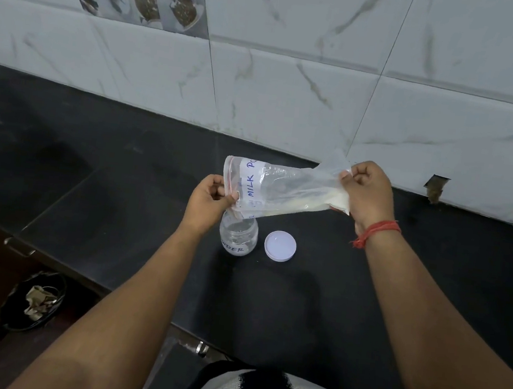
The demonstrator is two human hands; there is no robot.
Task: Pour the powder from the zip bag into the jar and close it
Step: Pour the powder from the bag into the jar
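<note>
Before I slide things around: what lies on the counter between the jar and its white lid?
Nothing: the head view shows a bare strip of black counter between the jar and the lid.

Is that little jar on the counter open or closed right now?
Open. The jar stands upright with no lid; the white lid lies on the counter beside it, apart, and the bag's mouth hangs at its opening.

Clear zip bag (284,189) lies sideways above open glass jar (238,236), mouth corner dipping into it; white lid (280,246) flat just beside jar.
</note>
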